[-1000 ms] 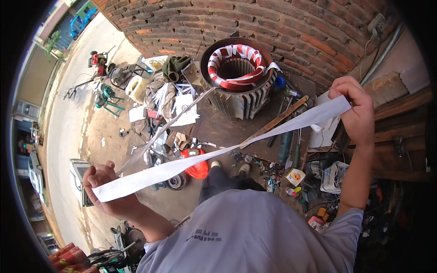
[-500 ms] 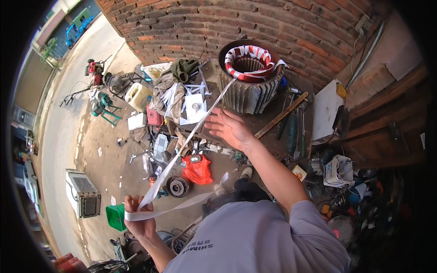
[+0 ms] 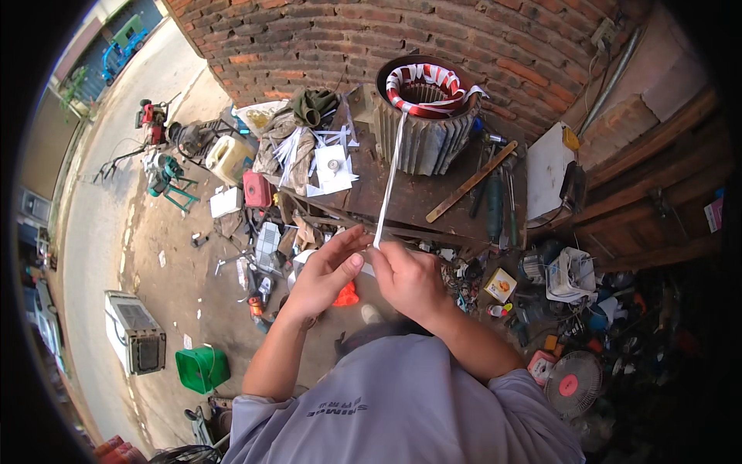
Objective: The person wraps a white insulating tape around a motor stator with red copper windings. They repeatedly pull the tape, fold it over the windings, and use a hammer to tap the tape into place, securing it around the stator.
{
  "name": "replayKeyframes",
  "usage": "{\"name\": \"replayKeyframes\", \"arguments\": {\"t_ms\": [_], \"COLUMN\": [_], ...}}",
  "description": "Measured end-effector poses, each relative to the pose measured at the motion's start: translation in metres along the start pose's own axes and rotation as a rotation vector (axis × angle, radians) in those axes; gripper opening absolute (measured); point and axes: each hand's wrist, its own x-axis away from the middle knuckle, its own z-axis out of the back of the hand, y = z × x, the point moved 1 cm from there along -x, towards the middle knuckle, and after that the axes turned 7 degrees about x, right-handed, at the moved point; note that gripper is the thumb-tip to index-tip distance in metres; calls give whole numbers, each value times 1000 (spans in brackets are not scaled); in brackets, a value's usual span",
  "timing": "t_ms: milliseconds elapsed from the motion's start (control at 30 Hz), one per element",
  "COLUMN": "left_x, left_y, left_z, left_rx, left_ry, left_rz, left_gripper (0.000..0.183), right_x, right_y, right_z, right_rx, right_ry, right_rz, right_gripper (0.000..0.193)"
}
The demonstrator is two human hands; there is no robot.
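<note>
A white cloth tape [image 3: 392, 178] runs taut from the coil ring [image 3: 396, 97], bound in red and white, down to my hands. That ring sits in the top of a finned grey motor housing [image 3: 421, 143] on the workbench. My right hand [image 3: 413, 280] is closed on the tape, gripping it at the lower end of the taut stretch. Close by on the left, my left hand [image 3: 328, 272] has its fingers stretched toward the tape and its thumb apart. A short piece of tape shows between the hands; the rest of the tail is hidden.
On the wooden bench [image 3: 363, 203] lie a long wooden stick [image 3: 471, 182], a green power tool [image 3: 495, 205] and paper strips [image 3: 292, 162]. A brick wall [image 3: 325, 46] rises behind. Below lie a green bucket [image 3: 202, 369], a fan [image 3: 573, 383] and scattered parts.
My left hand has come up and right from the lower left, beside my right hand. My right hand, formerly spread, now grips the tape. The taut stretch is shorter and steeper.
</note>
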Motion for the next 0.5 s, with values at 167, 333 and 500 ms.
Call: {"name": "replayKeyframes", "arguments": {"t_ms": [167, 333, 500], "left_x": [-15, -3, -11], "left_y": [-34, -64, -102], "left_z": [4, 18, 12], "left_rx": [212, 1361, 1314], "left_ry": [96, -131, -476], "left_rz": [395, 627, 661], "left_gripper": [23, 38, 40], "right_x": [37, -3, -30], "right_y": [-8, 81, 84], "right_z": [19, -22, -59], "right_rx": [-254, -849, -1445], "right_ry": [-456, -113, -264], "right_rz": [263, -397, -582], "right_gripper": [16, 34, 33]}}
